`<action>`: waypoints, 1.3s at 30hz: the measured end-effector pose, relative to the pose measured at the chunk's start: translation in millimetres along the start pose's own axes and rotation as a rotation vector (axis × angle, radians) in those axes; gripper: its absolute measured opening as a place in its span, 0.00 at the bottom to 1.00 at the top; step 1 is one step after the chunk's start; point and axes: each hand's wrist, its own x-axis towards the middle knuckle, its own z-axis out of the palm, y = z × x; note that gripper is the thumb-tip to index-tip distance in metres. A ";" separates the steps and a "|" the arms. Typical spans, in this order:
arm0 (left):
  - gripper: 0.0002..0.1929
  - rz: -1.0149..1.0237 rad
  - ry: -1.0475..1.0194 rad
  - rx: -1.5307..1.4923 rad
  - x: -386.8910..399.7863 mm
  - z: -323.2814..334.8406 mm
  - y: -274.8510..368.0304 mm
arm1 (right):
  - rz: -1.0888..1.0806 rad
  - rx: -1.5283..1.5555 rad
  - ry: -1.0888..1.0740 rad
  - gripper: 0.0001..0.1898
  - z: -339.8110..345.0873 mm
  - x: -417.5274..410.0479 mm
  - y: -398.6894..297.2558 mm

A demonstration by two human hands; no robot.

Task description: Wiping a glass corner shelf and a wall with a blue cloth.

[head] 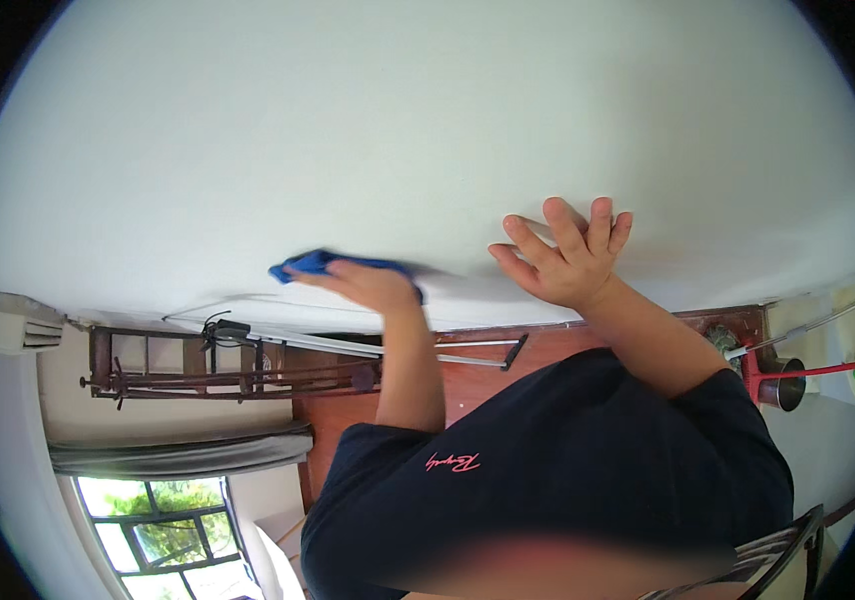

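A broad white wall [412, 127] fills the view in front of me. My left hand [367, 285] lies over a bunched blue cloth [315, 261] and holds it against the lower visible part of the wall. The cloth's edges stick out past the fingers, while its middle is hidden under the hand. To the right, my right hand [566, 259] is raised at the wall with its fingers spread and nothing in it. Shadows fall beside the fingers; I cannot tell how much of the palm touches the wall.
Below on the left stand a dark metal-framed rack [247, 386] and white poles [472, 352] by the wall. A grey curtain [187, 450] hangs by a window [172, 525]. At right are a mop head [724, 345], a red-handled tool [810, 373], a metal bin [784, 390] and a chair [814, 525].
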 end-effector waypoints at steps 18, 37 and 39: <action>0.35 0.234 -0.085 0.262 -33.1 12.4 -1.4 | -0.018 0.027 -0.042 0.26 5.7 -15.3 -2.7; 0.40 0.305 -0.091 0.026 -62.8 15.6 -68.1 | -0.128 -0.035 -0.086 0.32 4.3 -15.0 2.0; 0.42 0.439 -0.229 0.257 -83.8 9.4 -61.1 | -0.120 -0.049 -0.102 0.32 2.5 -14.7 3.6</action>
